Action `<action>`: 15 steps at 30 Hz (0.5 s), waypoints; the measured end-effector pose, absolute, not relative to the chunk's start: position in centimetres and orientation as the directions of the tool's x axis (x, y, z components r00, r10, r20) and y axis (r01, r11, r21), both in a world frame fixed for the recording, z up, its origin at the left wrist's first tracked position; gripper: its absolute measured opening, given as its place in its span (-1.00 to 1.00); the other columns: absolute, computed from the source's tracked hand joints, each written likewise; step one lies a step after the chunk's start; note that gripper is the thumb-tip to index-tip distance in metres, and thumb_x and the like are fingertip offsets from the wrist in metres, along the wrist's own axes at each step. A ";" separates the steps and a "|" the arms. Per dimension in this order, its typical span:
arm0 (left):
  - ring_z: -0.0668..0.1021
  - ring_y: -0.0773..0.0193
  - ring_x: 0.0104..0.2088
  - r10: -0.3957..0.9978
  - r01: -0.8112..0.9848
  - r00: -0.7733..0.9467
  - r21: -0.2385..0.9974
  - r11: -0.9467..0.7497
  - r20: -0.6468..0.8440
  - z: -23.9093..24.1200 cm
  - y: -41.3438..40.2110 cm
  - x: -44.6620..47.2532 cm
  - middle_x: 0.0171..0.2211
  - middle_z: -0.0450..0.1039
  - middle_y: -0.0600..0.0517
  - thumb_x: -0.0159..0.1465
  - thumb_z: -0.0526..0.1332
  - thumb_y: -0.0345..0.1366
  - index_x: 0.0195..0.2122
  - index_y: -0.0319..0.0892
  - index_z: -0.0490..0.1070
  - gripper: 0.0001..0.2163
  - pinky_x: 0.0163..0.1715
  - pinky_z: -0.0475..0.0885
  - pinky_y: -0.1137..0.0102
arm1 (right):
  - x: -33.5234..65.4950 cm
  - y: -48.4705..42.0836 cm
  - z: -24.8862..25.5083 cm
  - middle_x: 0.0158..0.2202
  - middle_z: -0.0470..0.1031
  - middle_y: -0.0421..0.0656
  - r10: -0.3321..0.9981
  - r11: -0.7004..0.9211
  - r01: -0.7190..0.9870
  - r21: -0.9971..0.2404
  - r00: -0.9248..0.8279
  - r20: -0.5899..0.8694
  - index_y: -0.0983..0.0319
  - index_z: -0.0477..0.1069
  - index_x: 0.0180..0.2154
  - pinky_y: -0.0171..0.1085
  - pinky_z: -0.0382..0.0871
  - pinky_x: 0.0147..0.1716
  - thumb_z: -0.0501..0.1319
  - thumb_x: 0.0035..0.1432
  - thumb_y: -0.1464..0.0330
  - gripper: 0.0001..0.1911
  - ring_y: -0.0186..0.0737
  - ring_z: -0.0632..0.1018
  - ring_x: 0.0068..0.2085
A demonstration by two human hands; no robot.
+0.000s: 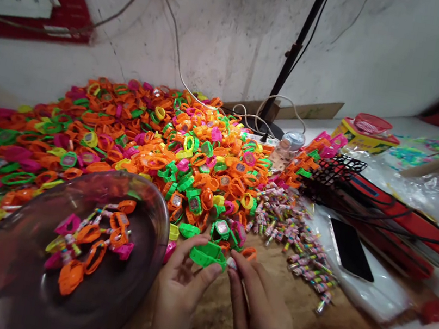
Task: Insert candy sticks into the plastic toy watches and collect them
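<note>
My left hand (180, 285) pinches a green plastic toy watch band (208, 254) between thumb and fingers, just in front of the big pile. My right hand (259, 308) meets it from the right, fingertips closed on a small wrapped candy roll (231, 263) at the band's end. Both hands hover over the wooden board (268, 282). To the left sits a dark round bowl (19, 288) holding several finished orange, pink and yellow bands (92, 242).
A huge pile of orange, green, pink and yellow toy watch bands (124, 139) covers the table behind. Small candy rolls (296, 231) lie scattered on the right. A black phone (349, 249), red folders, a black mesh basket (338, 171), a stand pole (293, 54) and cables lie further right.
</note>
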State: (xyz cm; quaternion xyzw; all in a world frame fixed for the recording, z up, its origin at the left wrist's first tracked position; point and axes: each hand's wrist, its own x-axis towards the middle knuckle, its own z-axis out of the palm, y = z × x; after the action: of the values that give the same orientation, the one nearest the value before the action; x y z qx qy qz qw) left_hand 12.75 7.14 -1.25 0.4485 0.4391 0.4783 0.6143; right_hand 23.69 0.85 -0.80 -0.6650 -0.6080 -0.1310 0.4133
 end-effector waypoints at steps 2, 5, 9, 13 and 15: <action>0.60 0.21 -0.22 0.984 -0.185 0.163 0.978 0.095 -0.064 -1.1 7.2 12.7 -0.21 0.56 -0.01 -0.01 0.44 -0.20 -0.22 -0.12 0.51 -0.68 -0.21 0.54 0.41 | 23.7 0.9 -0.5 -0.21 0.56 0.02 0.697 0.080 0.951 -0.298 0.160 0.699 0.30 0.36 0.02 -0.22 0.51 -0.29 0.03 0.35 0.34 -0.71 -0.11 0.59 -0.22; 0.62 0.21 -0.24 0.988 -0.188 0.153 0.982 0.009 0.020 -0.9 7.1 12.7 -0.25 0.56 0.00 -0.03 0.46 -0.24 -0.31 -0.12 0.53 -0.74 -0.26 0.55 0.44 | 23.6 1.0 -0.9 -0.26 0.56 0.05 0.698 0.046 0.980 -0.192 0.106 0.708 0.36 0.38 -0.04 -0.21 0.46 -0.32 0.02 0.35 0.28 -0.68 -0.09 0.58 -0.27; 0.62 0.20 -0.31 0.989 -0.131 0.098 0.987 -0.095 0.108 -1.6 6.9 11.6 -0.34 0.55 0.00 -0.02 0.46 -0.21 -0.36 -0.14 0.52 -0.76 -0.36 0.56 0.46 | 23.4 1.2 -1.6 -0.37 0.56 -0.02 0.678 0.015 0.997 -0.071 0.042 0.734 0.33 0.41 -0.16 -0.23 0.33 -0.42 0.01 0.36 0.33 -0.74 -0.16 0.53 -0.42; 0.62 0.22 -0.35 0.967 0.031 0.153 0.978 -0.208 0.201 -2.6 6.2 9.1 -0.35 0.54 -0.01 -0.01 0.46 -0.22 -0.36 -0.14 0.53 -0.78 -0.38 0.56 0.49 | 23.1 1.5 -1.3 -0.52 0.53 -0.17 0.649 0.189 0.982 -0.013 -0.115 0.752 0.27 0.41 -0.31 -0.31 0.28 -0.50 -0.07 0.36 0.46 -0.69 -0.33 0.49 -0.54; 0.61 0.23 -0.34 0.965 0.135 0.137 0.961 -0.243 0.224 -2.8 5.4 8.2 -0.35 0.52 -0.01 0.01 0.44 -0.17 -0.36 -0.13 0.53 -0.78 -0.38 0.55 0.50 | 22.2 1.7 -1.6 -0.60 0.48 -0.21 0.625 0.248 0.969 -0.017 -0.147 0.767 0.24 0.40 -0.39 -0.34 0.24 -0.57 -0.09 0.36 0.47 -0.64 -0.39 0.44 -0.62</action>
State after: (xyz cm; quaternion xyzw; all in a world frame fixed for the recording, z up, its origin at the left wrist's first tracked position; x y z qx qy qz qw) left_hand 8.22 5.45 -2.83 0.6213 0.4427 0.4851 0.4274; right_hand 22.19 1.65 -1.60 -0.5583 -0.7135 -0.2534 0.3392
